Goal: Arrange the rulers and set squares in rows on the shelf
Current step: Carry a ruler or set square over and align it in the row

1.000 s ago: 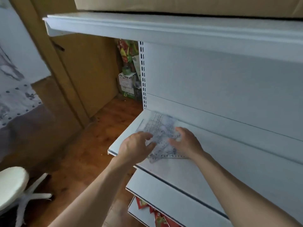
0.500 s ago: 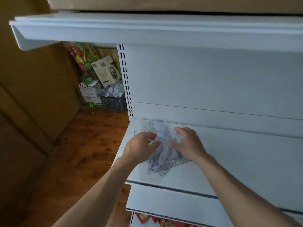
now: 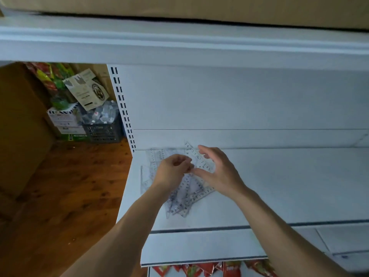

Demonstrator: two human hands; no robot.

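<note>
Clear rulers [image 3: 185,198] heaped on shelf [image 3: 279,186]; left hand [image 3: 173,168] pinches one, right hand [image 3: 217,170] spread open; crate [image 3: 101,130] leftward.

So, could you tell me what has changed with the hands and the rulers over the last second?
Both hands have lifted off the pile: the left hand now pinches a clear piece at its fingertips, and the right hand has opened beside it. The rulers remain a jumbled heap at the shelf's left end.

Dim, bluish cast; soft focus, wide-angle edge warp.
</note>
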